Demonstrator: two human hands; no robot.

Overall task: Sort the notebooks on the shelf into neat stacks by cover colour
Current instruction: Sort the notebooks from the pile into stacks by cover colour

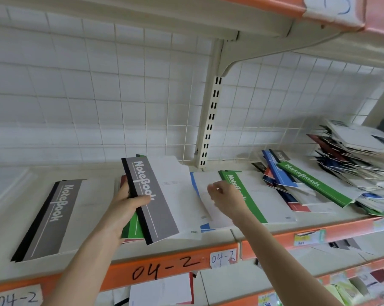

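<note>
My left hand (129, 206) grips a small bundle of notebooks above the shelf, a grey one (152, 199) on top, green (133, 228) and red ones under it. A grey stack (52, 217) lies flat at the left. My right hand (226, 198) hovers with curled fingers over a blue-edged notebook (203, 195) and a green stack (252, 195); I cannot see whether it pinches a cover. A messy heap with a green notebook (314, 184) and a blue one (279, 173) lies further right.
The cream shelf (10, 195) has an orange front lip (164, 266) labelled 04-2. A slotted upright post (209, 122) and wire grid stand behind. A tall untidy pile (358, 151) fills the far right. A lower shelf (275, 290) holds more stationery.
</note>
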